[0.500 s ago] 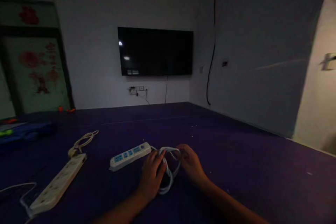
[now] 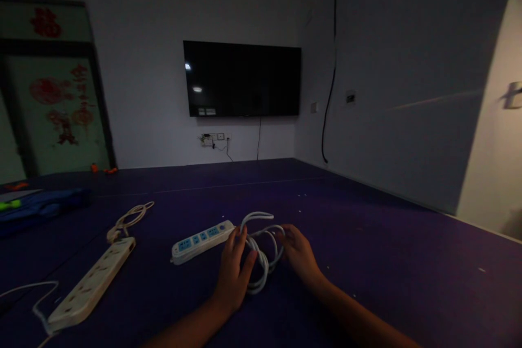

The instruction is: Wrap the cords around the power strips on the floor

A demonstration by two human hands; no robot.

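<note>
Left of the blue-socketed strip (image 2: 203,242) lies a cream power strip (image 2: 93,284).

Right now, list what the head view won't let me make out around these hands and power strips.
In the head view:
- Coiled cable: no plug discernible; overlapping loops and the left hand cover parts.
- Right hand: some fingers, hidden behind the hand itself.
- White cord: its continuation, cut off by the left edge.
</note>
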